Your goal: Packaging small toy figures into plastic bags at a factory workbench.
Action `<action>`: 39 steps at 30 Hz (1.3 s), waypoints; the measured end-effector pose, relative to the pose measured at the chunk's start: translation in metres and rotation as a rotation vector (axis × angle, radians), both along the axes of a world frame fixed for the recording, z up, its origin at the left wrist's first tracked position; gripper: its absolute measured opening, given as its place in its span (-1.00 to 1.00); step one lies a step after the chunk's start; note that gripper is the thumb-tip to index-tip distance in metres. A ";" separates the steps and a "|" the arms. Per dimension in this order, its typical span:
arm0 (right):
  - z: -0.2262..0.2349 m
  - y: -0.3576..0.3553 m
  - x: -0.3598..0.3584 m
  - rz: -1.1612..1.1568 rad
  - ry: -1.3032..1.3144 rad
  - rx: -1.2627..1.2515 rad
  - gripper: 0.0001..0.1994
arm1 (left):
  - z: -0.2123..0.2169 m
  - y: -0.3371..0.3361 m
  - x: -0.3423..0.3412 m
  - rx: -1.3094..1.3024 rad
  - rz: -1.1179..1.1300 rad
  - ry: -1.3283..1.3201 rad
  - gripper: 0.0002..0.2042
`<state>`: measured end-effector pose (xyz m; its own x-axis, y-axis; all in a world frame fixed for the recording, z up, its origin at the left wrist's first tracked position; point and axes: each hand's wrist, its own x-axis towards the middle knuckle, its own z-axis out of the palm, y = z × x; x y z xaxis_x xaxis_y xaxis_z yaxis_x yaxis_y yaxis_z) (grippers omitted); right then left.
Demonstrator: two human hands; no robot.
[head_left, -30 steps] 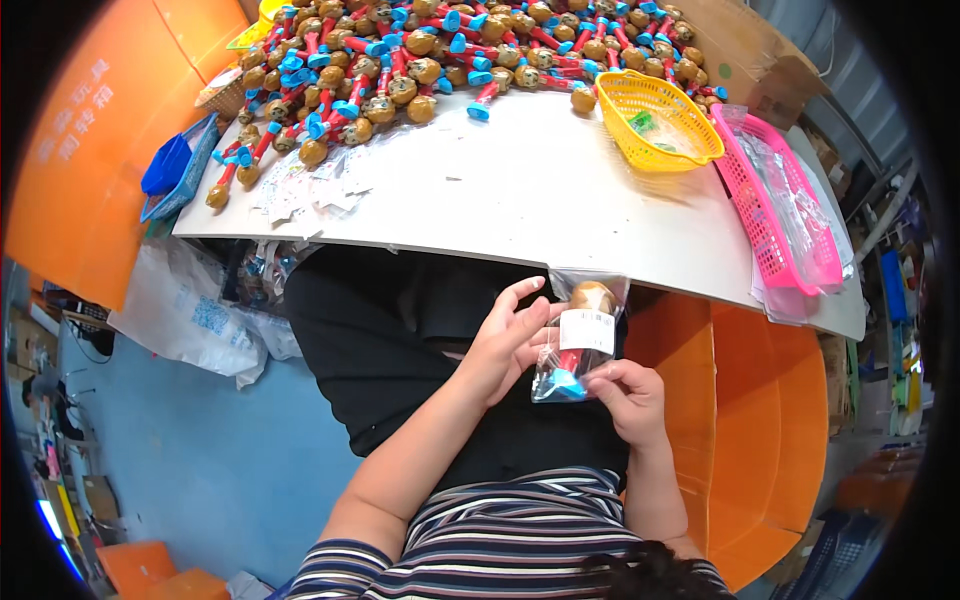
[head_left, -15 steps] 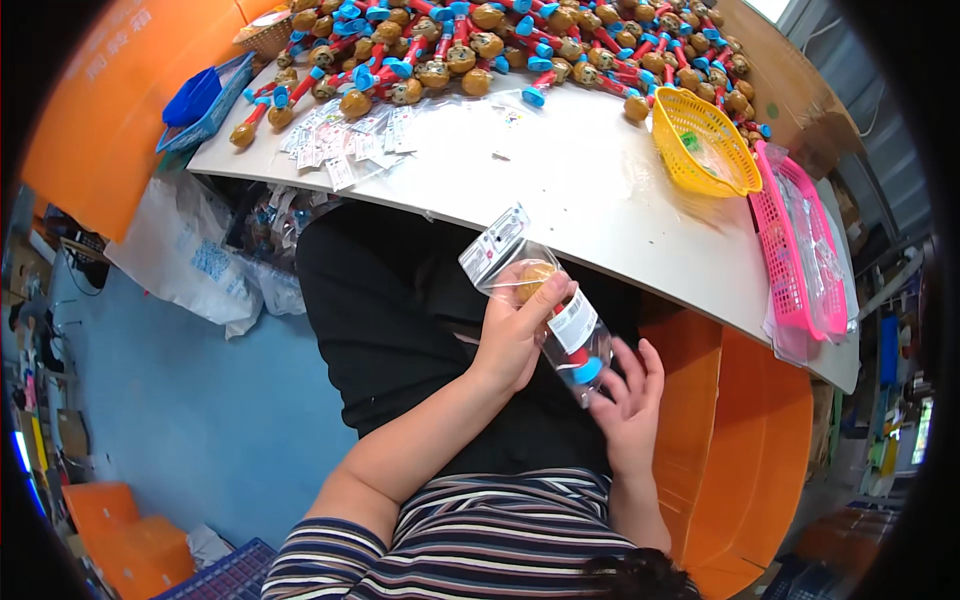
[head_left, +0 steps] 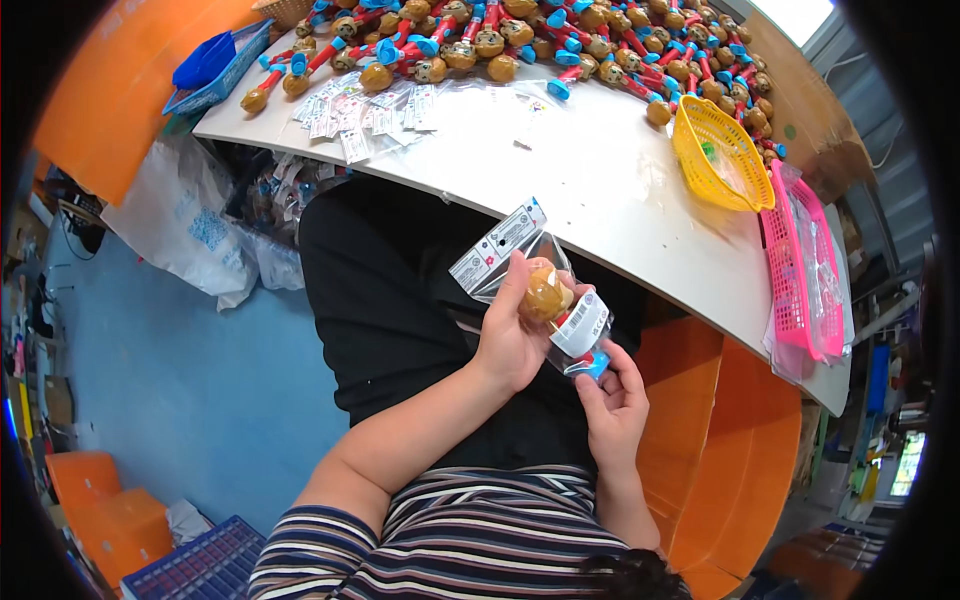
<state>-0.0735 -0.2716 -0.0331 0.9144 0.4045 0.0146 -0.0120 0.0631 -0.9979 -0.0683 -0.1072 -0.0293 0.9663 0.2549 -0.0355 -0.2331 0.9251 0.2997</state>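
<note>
The person is sitting at a white table (head_left: 600, 190) and is holding a clear plastic bag (head_left: 545, 290) over the lap, below the table's near edge. The left hand (head_left: 515, 335) is closing around the bag from the left, its fingers wrapping the middle of it and the thumb lying up along the front. Inside the bag a toy with a round brown head (head_left: 545, 293) is showing, with a white label (head_left: 580, 322) just below the head and a blue end (head_left: 597, 364) at the bottom. The right hand (head_left: 615, 405) is gripping the bag's lower end, its fingertips pinching at the blue part. A printed white card flap (head_left: 497, 245) is sticking up from the bag's top, tilted to the upper left. On the far side of the table a heap of like toys (head_left: 520, 40), brown heads on red and blue stems, is lying in a long row. Loose printed cards (head_left: 365, 105) are lying scattered near the table's left end. A yellow basket (head_left: 722, 150) is standing to the right, and a pink basket (head_left: 810, 260) is resting beyond it near the right edge. A blue tray (head_left: 215, 70) is sitting at the far left corner. An orange bin (head_left: 740, 470) is standing on the floor to the person's right, and white plastic bags (head_left: 185, 225) are lying on the blue floor to the left.
</note>
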 end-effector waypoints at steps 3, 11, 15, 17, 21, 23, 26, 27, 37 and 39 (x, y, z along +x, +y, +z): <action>-0.001 0.000 -0.001 -0.007 0.028 0.111 -0.53 | 0.004 0.005 0.000 0.010 0.056 0.075 -0.56; -0.008 0.005 -0.002 0.016 -0.133 -0.073 -0.52 | 0.004 0.007 -0.001 -0.021 0.068 0.140 -0.49; -0.010 0.009 0.000 -0.018 -0.163 -0.087 -0.52 | 0.011 0.005 -0.003 0.039 0.033 0.128 -0.38; -0.013 0.008 0.000 0.025 -0.101 -0.029 -0.56 | 0.003 0.004 -0.003 0.019 -0.028 0.042 -0.34; -0.010 0.011 0.001 0.078 0.158 0.182 -0.67 | 0.003 0.005 -0.001 0.008 -0.139 -0.085 -0.25; -0.015 0.004 0.008 0.139 0.212 0.266 -0.70 | -0.001 0.009 -0.001 0.031 -0.161 -0.111 -0.22; -0.016 0.005 0.013 0.155 0.233 0.203 -0.62 | -0.002 0.014 0.000 0.090 -0.110 -0.061 -0.30; -0.010 0.011 0.013 0.156 0.235 0.210 -0.62 | -0.006 0.018 0.002 0.040 -0.100 -0.077 -0.31; -0.003 0.028 0.017 0.115 0.499 0.323 -0.63 | -0.007 0.023 0.001 0.062 -0.001 -0.030 -0.33; -0.004 0.031 0.013 0.078 0.445 0.297 -0.67 | -0.010 0.024 0.000 0.060 0.104 0.060 -0.40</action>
<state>-0.0606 -0.2405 -0.0367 0.8255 0.5092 -0.2436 -0.4458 0.3235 -0.8346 -0.0685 -0.0833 -0.0391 0.9312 0.3569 -0.0744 -0.3066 0.8771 0.3696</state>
